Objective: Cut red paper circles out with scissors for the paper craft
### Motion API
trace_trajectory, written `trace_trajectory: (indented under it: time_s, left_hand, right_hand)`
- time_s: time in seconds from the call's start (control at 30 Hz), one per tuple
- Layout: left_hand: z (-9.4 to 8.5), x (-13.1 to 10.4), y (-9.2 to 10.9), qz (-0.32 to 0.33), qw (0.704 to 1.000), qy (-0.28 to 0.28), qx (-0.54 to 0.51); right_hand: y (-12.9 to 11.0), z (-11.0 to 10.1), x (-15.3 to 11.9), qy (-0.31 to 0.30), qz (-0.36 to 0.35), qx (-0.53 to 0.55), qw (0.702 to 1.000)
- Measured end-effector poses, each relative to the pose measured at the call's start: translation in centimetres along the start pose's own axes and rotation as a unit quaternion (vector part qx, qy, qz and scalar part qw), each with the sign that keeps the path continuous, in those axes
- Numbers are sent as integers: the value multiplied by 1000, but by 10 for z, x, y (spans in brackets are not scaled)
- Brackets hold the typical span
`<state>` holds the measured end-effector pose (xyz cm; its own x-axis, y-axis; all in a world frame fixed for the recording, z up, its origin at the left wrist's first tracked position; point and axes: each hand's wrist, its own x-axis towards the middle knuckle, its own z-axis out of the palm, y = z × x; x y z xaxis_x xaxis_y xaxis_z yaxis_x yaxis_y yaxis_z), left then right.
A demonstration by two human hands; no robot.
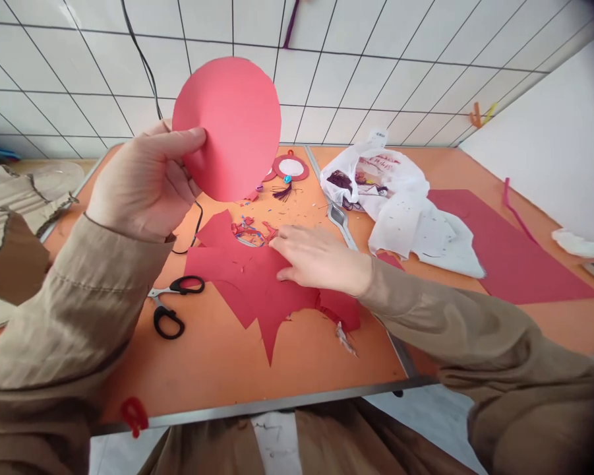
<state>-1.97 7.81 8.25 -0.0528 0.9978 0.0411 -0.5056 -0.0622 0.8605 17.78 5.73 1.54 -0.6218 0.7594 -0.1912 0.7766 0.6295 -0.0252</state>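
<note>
My left hand (141, 175) is raised over the table, its thumb on the front and its fingers behind a red paper disc (235, 125). My right hand (321, 260) lies palm down on red paper offcuts (252, 284), fingers stretched forward and thumb apart; the surface under the palm is hidden. By the fingertips are small red and blue scraps (251, 231). Scissors (165, 291) with black handles rest left of the offcuts, their blades partly hidden behind my left sleeve. Beyond lies a red ring with a white centre (291, 167), beside a blue bell and a dark tassel (283, 192).
A white plastic bag (400, 178) with dark threads and a white crumpled sheet (425, 231) are at the right. A silver metal tool (343, 224) lies beside the bag. A large red sheet (524, 264) is farther right. Cardboard (14, 257) stands left; a tiled wall (376, 72) rises behind.
</note>
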Motion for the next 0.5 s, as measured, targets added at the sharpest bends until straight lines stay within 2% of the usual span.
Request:
trace_trajectory:
  time_s: [0.13, 0.27, 0.4, 0.5]
  left_hand:
    - [0, 4, -7, -15, 1000, -11, 14]
    - [-2, 5, -9, -18, 999, -22, 30]
    - [-1, 2, -5, -2, 999, -41, 23]
    - [2, 0, -3, 3, 999, -26, 22]
  right_hand:
    - [10, 13, -5, 5, 6, 57, 998]
    - [25, 4, -4, 29, 9, 130, 991]
    - [66, -7, -6, 77, 72, 125, 987]
    - [97, -4, -4, 86, 118, 87, 985]
